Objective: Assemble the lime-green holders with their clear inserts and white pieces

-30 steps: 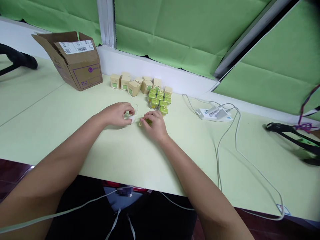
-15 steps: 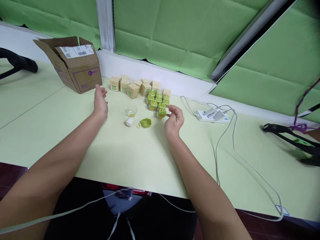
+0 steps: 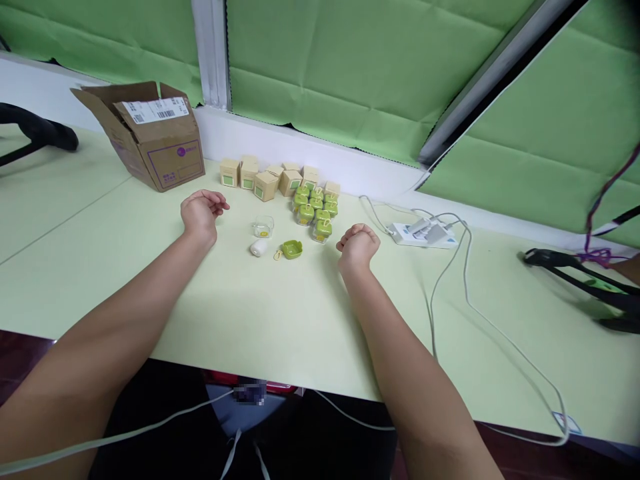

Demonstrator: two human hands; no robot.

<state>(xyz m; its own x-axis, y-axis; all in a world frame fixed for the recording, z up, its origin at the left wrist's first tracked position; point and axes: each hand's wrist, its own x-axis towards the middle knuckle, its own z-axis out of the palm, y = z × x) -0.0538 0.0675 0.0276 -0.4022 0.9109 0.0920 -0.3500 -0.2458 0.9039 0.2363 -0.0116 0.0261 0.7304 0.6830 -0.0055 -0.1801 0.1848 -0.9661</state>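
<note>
At the far left, a black curved object (image 3: 60, 137), cut off by the edge of the view, is seen on the pale green tabletop (image 3: 270, 307). To its right an open cardboard carton (image 3: 175, 163), bearing a white label, is set near the wall. In front of the carton the left hand (image 3: 201, 217) is held half open, fingers loosely bent and pointed rightward; nothing is seen in its grasp.

Behind and to the right of that hand, small kraft boxes (image 3: 265, 187) are lined up along the wall. Between the two hands three loose parts are laid: a clear container (image 3: 263, 227), a white rounded piece (image 3: 259, 248) just in front of it, and a green lid (image 3: 291, 249), apparently hollow side up, with a yellow loop (image 3: 278, 255) at its left. By position, the container and white piece are closer to the left hand, the lid to the right hand (image 3: 359, 247). The white piece's long axis cannot be made out.

Behind the lid and to its right, green-lidded jars (image 3: 306, 213) are clustered, the nearest just beside the right hand. That hand's fingers are curled inward; whether anything is enclosed cannot be told. Farther right, a white power strip (image 3: 400, 235) is placed.
</note>
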